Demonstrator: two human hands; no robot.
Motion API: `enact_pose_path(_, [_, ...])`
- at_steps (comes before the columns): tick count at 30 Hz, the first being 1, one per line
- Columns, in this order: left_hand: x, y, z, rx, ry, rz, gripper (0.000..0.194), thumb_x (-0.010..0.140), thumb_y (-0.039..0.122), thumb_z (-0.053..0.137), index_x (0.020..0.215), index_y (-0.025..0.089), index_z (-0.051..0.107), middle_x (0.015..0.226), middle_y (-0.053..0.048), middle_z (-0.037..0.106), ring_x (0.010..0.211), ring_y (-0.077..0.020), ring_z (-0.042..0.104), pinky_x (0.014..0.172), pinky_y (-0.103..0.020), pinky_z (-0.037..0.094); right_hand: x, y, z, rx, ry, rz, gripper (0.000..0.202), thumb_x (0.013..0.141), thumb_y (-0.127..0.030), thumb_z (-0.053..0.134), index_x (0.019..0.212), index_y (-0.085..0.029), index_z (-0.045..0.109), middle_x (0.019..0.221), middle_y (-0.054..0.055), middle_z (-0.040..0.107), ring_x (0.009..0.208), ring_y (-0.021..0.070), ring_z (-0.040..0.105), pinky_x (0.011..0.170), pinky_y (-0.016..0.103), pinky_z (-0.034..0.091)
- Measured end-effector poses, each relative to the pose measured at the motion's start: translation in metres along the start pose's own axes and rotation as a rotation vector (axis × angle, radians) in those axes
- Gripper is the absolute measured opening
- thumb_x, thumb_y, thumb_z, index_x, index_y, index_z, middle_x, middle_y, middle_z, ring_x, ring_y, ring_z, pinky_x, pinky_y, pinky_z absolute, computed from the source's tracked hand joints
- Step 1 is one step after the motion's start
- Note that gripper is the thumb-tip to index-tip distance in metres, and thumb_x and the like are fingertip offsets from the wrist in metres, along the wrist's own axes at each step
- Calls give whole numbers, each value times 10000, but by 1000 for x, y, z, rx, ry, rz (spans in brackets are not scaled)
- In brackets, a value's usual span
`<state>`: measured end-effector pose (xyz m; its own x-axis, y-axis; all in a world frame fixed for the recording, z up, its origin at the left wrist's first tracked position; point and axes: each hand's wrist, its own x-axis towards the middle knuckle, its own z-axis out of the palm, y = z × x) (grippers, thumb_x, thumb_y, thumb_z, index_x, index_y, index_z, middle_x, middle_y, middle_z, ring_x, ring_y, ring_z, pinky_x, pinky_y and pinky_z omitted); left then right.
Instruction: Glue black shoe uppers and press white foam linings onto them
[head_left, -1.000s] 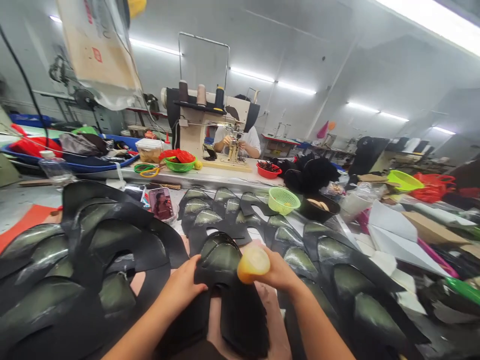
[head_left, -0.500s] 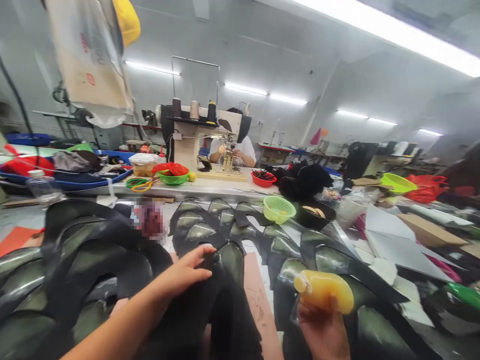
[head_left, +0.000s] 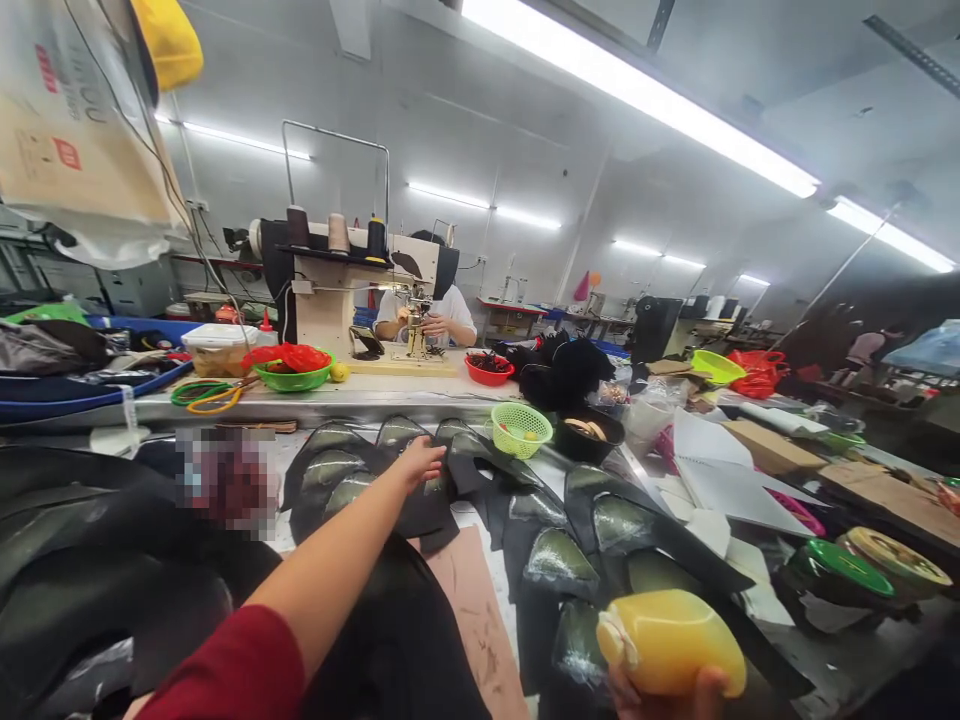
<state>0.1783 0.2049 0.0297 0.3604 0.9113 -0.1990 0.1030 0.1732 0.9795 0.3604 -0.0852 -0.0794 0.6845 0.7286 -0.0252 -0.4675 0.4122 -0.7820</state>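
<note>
My left hand (head_left: 421, 463) reaches forward over the black curved pieces (head_left: 341, 465) with shiny greenish patches, at the middle of the table. Its fingers are bunched on or just over one piece; whether they pinch it is hard to tell. At the lower right, my right hand (head_left: 667, 695) holds a translucent bottle (head_left: 675, 640) of yellow liquid, tilted on its side with its neck to the left. More black pieces (head_left: 555, 560) overlap beneath and left of the bottle. A pinkish board (head_left: 476, 610) shows between the piles.
Behind stands a sewing machine (head_left: 322, 300) with a person's hands (head_left: 427, 325) at it. A light green basket (head_left: 521, 430), a black bowl (head_left: 589, 440), and a green bowl (head_left: 292, 375) sit along the back. Jars (head_left: 840, 575) and white sheets (head_left: 720, 470) lie right.
My left arm has stretched farther forward to the back pieces. The bottle in my right hand is lower and nearer. The view has swung right.
</note>
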Motion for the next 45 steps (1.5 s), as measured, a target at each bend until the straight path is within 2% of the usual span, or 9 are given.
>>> enact_pose_path(8, [-110, -34, -109, 106, 127, 131, 449, 619, 396, 655, 989, 171, 535, 1027, -71, 588, 914, -211, 594, 788, -352, 476, -8, 28, 117, -436, -334, 23, 428, 487, -428, 788, 794, -196, 601, 727, 33, 648, 664, 221, 604, 546, 323, 489])
enact_pose_path(12, [-179, -76, -114, 404, 108, 192, 264, 669, 334, 571, 870, 168, 610, 880, -72, 659, 876, -242, 617, 829, -404, 473, -15, 58, 181, -833, -560, -238, 529, 420, -356, 809, 859, -208, 554, 790, 27, 636, 698, 213, 589, 601, 315, 478])
enact_pose_path(15, [-213, -113, -101, 897, 14, 305, 341, 715, 253, 532, 1044, 198, 605, 1165, -104, 599, 1068, -266, 555, 915, -422, 444, -18, 75, 207, -1078, -773, -269, 479, 496, -357, 763, 889, -210, 533, 816, 28, 646, 722, 212, 599, 605, 296, 458])
enact_pose_path(22, [-223, -155, -94, 1343, 23, 581, 444, 733, 221, 575, 1175, 185, 545, 1258, -131, 505, 1136, -271, 488, 919, -385, 440, 4, 83, 224, -1231, -770, -405, 451, 633, -399, 679, 1005, -213, 506, 932, 48, 650, 824, 214, 615, 689, 289, 446])
enact_pose_path(26, [-220, -155, -94, 1379, 27, 620, 447, 732, 234, 582, 1173, 170, 546, 1252, -146, 505, 1133, -273, 489, 915, -382, 443, 3, 85, 235, -1315, -1081, -316, 497, 557, -381, 737, 979, -228, 523, 882, 30, 667, 788, 222, 631, 637, 273, 443])
enact_pose_path(31, [-221, -153, -91, 1458, 31, 662, 428, 725, 237, 585, 1142, 142, 568, 1218, -162, 535, 1104, -280, 514, 892, -383, 467, -4, 92, 247, -1413, -879, -382, 498, 624, -422, 699, 1020, -192, 500, 917, 83, 665, 823, 255, 630, 644, 292, 431])
enact_pose_path(34, [-221, -153, -91, 1489, 26, 691, 398, 749, 270, 561, 1126, 144, 580, 1185, -151, 570, 1088, -276, 530, 875, -378, 483, -11, 98, 247, -1353, -1114, -340, 560, 553, -472, 735, 1006, -230, 512, 899, 47, 672, 798, 241, 639, 611, 265, 427])
enact_pose_path(39, [-222, -152, -91, 1501, 27, 713, 384, 756, 263, 553, 1122, 152, 584, 1178, -132, 583, 1087, -263, 537, 883, -356, 483, -1, 91, 235, -1398, -780, -338, 473, 640, -439, 674, 1007, -202, 494, 885, 72, 668, 797, 242, 630, 636, 284, 428])
enact_pose_path(45, [-224, -143, -94, 1467, 4, 640, 396, 737, 262, 579, 1121, 165, 581, 1177, -120, 590, 1085, -255, 546, 882, -344, 487, 10, 72, 217, -1323, -865, -277, 485, 568, -392, 722, 965, -214, 507, 868, 42, 664, 775, 225, 623, 634, 275, 431])
